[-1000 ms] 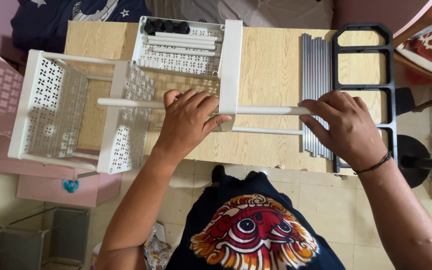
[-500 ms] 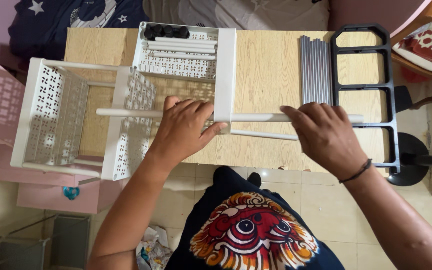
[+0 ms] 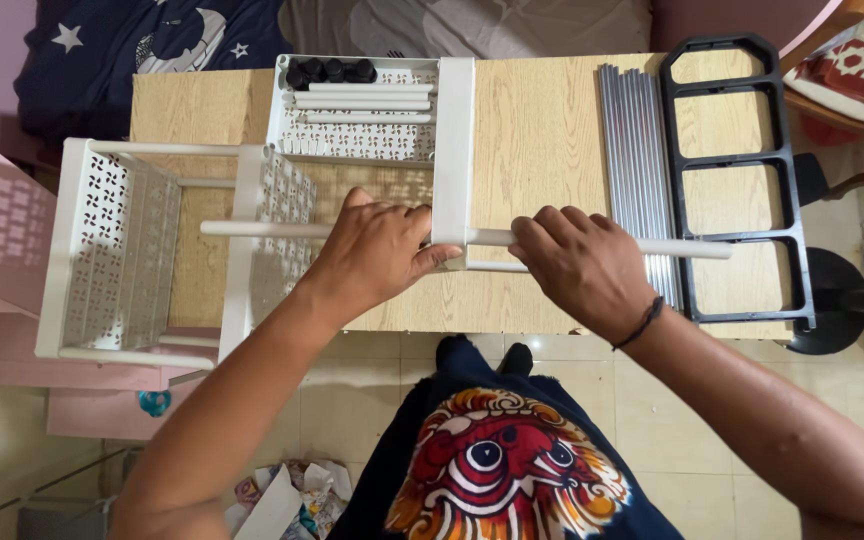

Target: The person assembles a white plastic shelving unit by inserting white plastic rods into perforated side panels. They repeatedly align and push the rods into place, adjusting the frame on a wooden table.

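Here, both hands grip a long white tube (image 3: 592,241) lying crosswise over the wooden tabletop (image 3: 542,130) near its front edge. The left hand (image 3: 377,250) has its fingers curled around the tube beside a white perforated shelf basket (image 3: 372,140). The right hand (image 3: 582,265) has its fingers wrapped over the tube, close to a bundle of grey metal rods (image 3: 637,150) and a black plastic frame (image 3: 737,170).
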